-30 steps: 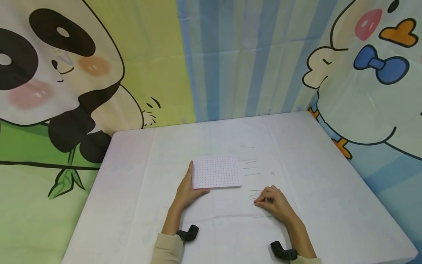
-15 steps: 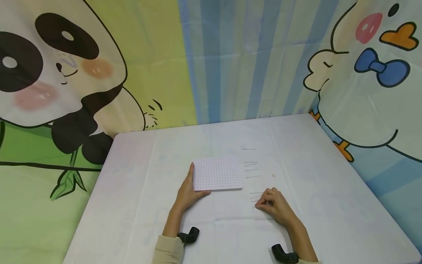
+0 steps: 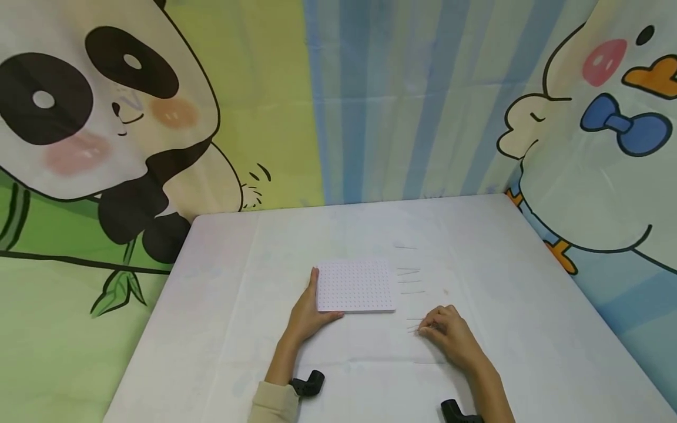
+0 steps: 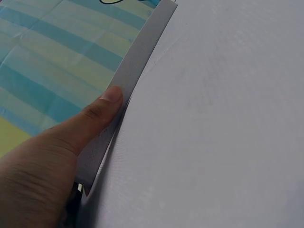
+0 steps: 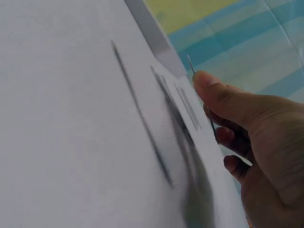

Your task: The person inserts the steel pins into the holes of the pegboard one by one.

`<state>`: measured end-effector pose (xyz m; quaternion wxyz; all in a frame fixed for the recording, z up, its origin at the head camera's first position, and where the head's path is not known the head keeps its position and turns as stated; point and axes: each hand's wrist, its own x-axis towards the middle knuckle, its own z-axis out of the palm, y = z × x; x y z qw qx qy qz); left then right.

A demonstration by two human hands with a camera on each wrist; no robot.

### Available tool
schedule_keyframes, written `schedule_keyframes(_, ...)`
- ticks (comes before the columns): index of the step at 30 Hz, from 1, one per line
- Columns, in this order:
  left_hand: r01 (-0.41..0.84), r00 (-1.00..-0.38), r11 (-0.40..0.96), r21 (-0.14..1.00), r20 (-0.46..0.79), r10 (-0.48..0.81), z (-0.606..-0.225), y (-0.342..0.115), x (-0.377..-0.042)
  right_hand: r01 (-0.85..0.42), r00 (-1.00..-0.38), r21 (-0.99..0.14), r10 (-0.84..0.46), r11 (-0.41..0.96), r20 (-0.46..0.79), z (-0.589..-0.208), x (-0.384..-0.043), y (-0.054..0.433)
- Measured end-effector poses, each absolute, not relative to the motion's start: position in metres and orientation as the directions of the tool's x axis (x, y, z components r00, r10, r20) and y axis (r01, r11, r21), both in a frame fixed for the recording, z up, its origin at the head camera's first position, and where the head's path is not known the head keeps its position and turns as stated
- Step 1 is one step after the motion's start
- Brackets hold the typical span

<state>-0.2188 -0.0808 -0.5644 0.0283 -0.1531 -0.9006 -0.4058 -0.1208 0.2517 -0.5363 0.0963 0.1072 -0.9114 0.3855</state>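
Observation:
A white board dotted with a grid of small holes lies on the white-covered table. My left hand steadies its near left corner, thumb along the front edge and fingers along the left side. In the left wrist view the straight thumb presses the board's side. My right hand pinches a thin metal needle between thumb and fingers, close above the table. Both needle ends stick out of the grip in the right wrist view. Other needles lie beneath that hand.
Several needles lie in a loose column right of the board, one at the far end and one near a cloth crease. Patterned curtains stand behind the table. Each wrist wears a black camera mount.
My right hand has lifted one needle from the lower group on the table. My left hand stays at the board's corner. The head view has shifted, so the scene sits lower and further right.

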Motion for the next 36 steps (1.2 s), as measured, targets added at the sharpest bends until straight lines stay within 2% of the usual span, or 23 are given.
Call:
schedule_keyframes(5, 0.31, -0.948, 0.619, 0.722, 0.187, 0.257, -0.564, -0.08, -0.218, -0.316, -0.926, -0.637, -0.083, 0.703, 0.368, -0.516, -0.138, 0.245)
schedule_keyframes(9, 0.317, -0.946, 0.62, 0.718, 0.193, 0.26, -0.564, -0.08, -0.218, -0.339, -0.901, -0.642, -0.043, 0.687, 0.431, -0.508, -0.161, 0.234)
schedule_keyframes(14, 0.324, -0.944, 0.624, 0.711, 0.199, 0.263, -0.565, -0.08, -0.218, -0.387, -0.881, -0.717, -0.003, 0.579, 0.473, -0.507, -0.188, 0.215)
schedule_keyframes(19, 0.32, -0.946, 0.628, 0.709, 0.2, 0.255, -0.565, -0.08, -0.217, -0.467, -0.838, -0.739, 0.024, 0.485, 0.545, -0.507, -0.21, 0.189)
schedule_keyframes(26, 0.31, -0.949, 0.646, 0.697, 0.191, 0.25, -0.567, -0.082, -0.219, -0.429, -0.848, -0.782, 0.096, 0.452, 0.521, -0.501, -0.238, 0.154)
schedule_keyframes(31, 0.316, -0.947, 0.64, 0.701, 0.189, 0.26, -0.567, -0.083, -0.219, -0.459, -0.84, -0.751, 0.043, 0.475, 0.541, -0.509, -0.257, 0.143)
schedule_keyframes(36, 0.323, -0.943, 0.628, 0.708, 0.184, 0.278, -0.567, -0.084, -0.218, -0.441, -0.861, -0.752, 0.007, 0.491, 0.509, -0.519, -0.267, 0.141)
